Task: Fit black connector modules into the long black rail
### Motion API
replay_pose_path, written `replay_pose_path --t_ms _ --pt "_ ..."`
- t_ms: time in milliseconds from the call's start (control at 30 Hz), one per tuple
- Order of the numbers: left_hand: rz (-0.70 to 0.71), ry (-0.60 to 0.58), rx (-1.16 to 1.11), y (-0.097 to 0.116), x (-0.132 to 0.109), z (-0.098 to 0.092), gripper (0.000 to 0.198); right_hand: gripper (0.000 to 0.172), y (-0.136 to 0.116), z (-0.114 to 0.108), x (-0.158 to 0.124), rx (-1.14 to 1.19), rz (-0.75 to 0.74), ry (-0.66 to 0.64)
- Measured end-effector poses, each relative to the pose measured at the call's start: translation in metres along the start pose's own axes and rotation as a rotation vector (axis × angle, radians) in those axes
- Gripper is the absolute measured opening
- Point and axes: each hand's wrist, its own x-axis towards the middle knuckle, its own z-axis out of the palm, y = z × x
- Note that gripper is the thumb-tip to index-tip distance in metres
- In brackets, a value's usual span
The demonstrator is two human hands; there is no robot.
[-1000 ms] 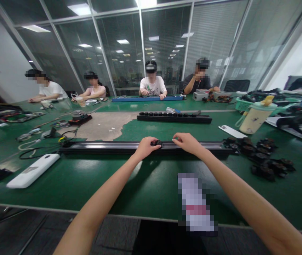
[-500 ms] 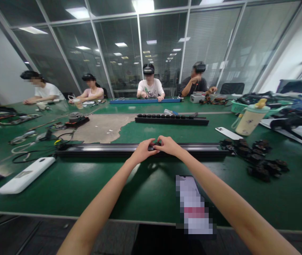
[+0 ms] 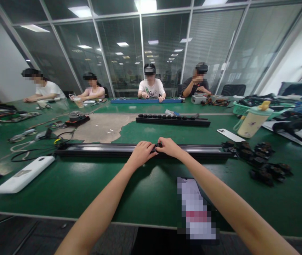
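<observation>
A long black rail (image 3: pixel 103 149) with a shiny inner channel lies across the green table (image 3: pixel 151 198). Over its middle, my right hand (image 3: pixel 166 147) pinches a small black part (image 3: pixel 159 145). My left hand (image 3: pixel 142 152) rests on the rail just to the left, fingers together and bent, their tips beside that part; whatever lies under them is hidden. Several loose black parts (image 3: pixel 257 152) are heaped at the rail's right end. Farther back stands a second black rail (image 3: pixel 174 121) with a row of black pieces along its top.
A white power bank (image 3: pixel 26 175) lies at the left, a lit phone (image 3: pixel 197 209) near the front edge, a white phone (image 3: pixel 230 135) and a cream cup (image 3: pixel 254 122) at the right. Cables and baskets crowd both sides. Several people sit across the table, one at a blue rail (image 3: pixel 140 101).
My left hand has turned palm-down, its fingers now covering more of the rail. My right hand remains at the black part. The view has shifted slightly.
</observation>
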Motion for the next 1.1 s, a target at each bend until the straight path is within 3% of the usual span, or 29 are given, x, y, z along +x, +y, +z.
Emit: replay_pose_path --t_ms 733,1100 --pt "0.051 -0.008 0.104 -0.003 0.0 0.0 0.048 0.019 0.005 -0.004 -0.002 -0.127 0.033 -0.01" --pt "0.034 -0.01 0.074 -0.001 0.0 -0.002 0.044 0.02 0.009 -0.002 -0.007 -0.075 0.002 0.017"
